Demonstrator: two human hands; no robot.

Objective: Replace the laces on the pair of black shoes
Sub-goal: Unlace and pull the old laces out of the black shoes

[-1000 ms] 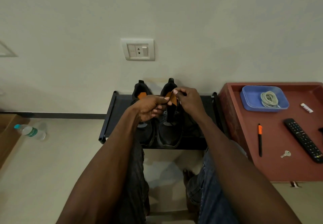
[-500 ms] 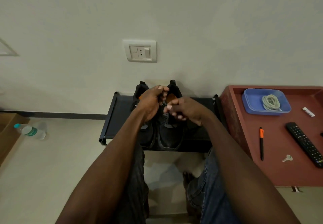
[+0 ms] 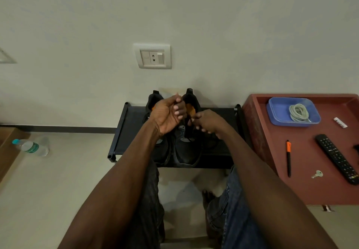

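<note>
- Left hand (image 3: 168,115): raised over the shoes, fingers curled into a grip round a thin black lace (image 3: 183,121) that runs down from the fist to the right-side shoe.
- Right hand (image 3: 208,121): lower, just right of the left hand, fingers curled and pinching at the same lace near the shoe's tongue; exact contact point too dark to tell.
- Black shoes (image 3: 184,147): pair side by side on the shoe rack (image 3: 128,132), heels to the wall, toes toward the person; orange insoles show at the openings. Hands cover the upper part of both.
- Shoe rack: low, black, against the wall, directly below the wall socket (image 3: 152,56).
- Counter (image 3: 303,180): red-brown, just right of the shoe rack.
- Blue tray (image 3: 275,112): on the counter's far end, holds a coil of pale laces (image 3: 298,112).
- Near side of the tray on the counter: orange-capped pen (image 3: 288,157), remote (image 3: 337,158), small key (image 3: 317,174); a small white item (image 3: 340,122) right of the tray.
- Water bottle (image 3: 31,147): lying on the floor, well left of the shoe rack.
- Person's legs in jeans (image 3: 233,209) in front of the rack.
</note>
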